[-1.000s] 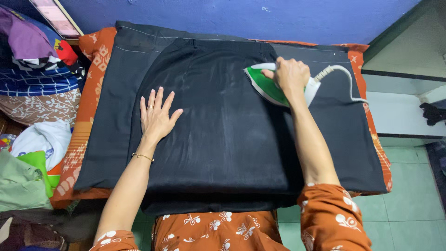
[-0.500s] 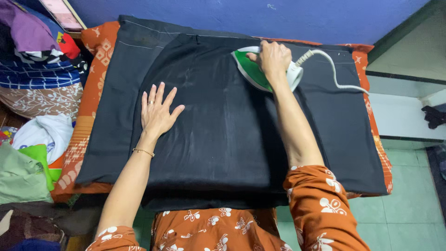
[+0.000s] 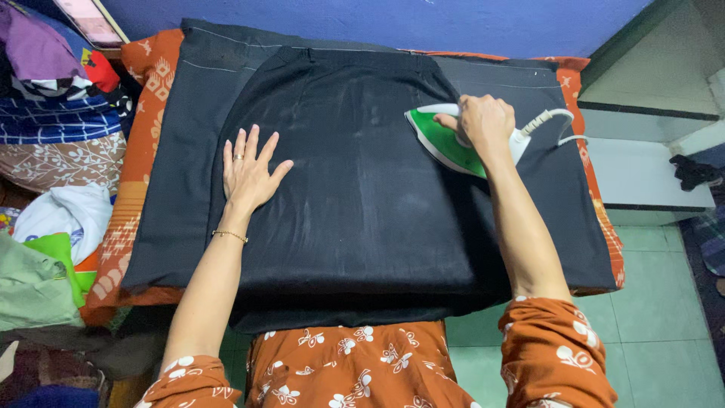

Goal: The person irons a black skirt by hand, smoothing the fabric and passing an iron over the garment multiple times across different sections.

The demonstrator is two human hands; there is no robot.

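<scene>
Comparing the three views, the green and white electric iron [image 3: 453, 143] had travelled across the black cloth garment [image 3: 355, 189]: a second before it sat at the right of the cloth's upper part, half a second before it had been pushed up toward the far hem near the blue wall [image 3: 377, 23], and at this moment it had come back down and to the right, resting flat on the right-hand part of the garment with its pointed tip facing left. That back-and-forth read as pressing strokes over the upper right area, and I judged that the ironing was in mid-course, with the left and near parts of the cloth perhaps left to be gone over.

The right hand [image 3: 483, 121] was closed around the iron's white handle, fingers curled over the top, holding it firmly. A white power cord [image 3: 555, 121] ran off from the iron's rear toward the right edge.

The left hand [image 3: 248, 170] had hardly shifted through all three views. It lay palm down on the left part of the garment, fingers spread wide and flat, holding nothing, only pressing the cloth. A thin gold bracelet [image 3: 229, 236] circled its wrist.

The garment lay over a wider dark cloth on an orange patterned padded mat [image 3: 143, 113]. A heap of mixed coloured clothes [image 3: 53, 113] sat just beside the mat on the left, and green floor tiles [image 3: 657, 302] showed at the lower right.
</scene>
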